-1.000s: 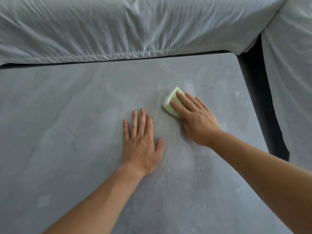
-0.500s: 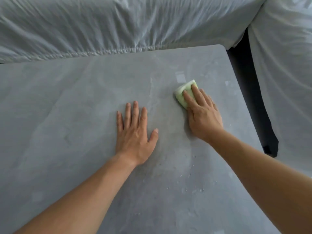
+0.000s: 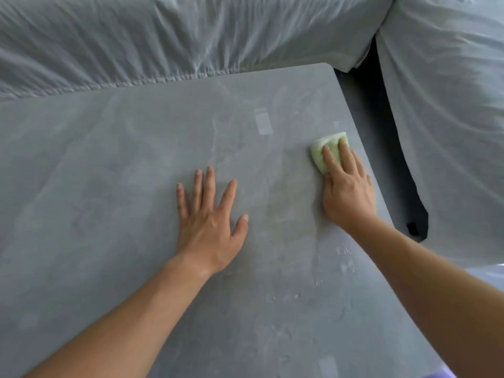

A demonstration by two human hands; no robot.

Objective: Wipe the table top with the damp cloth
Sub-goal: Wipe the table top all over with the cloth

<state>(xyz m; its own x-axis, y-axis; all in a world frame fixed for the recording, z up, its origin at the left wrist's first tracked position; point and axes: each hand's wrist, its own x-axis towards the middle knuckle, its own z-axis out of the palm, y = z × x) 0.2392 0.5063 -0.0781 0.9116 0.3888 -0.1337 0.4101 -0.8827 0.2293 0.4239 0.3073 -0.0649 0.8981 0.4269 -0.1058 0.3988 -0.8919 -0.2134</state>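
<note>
A grey stone-look table top (image 3: 109,186) fills most of the view. My right hand (image 3: 347,195) presses a folded pale green damp cloth (image 3: 319,155) flat against the table near its right edge, fingers on top of it. My left hand (image 3: 208,219) lies flat on the table's middle, fingers spread, holding nothing. Wet smears and droplets (image 3: 343,257) show on the surface below my right hand.
A sofa under a white dust cover (image 3: 163,39) runs along the table's far edge. Another covered seat (image 3: 450,132) stands to the right, across a dark gap of floor (image 3: 395,170).
My right hand has slid the cloth rightward, from the table's middle toward its right edge. My left hand stays planted flat. The view has shifted to the right.
</note>
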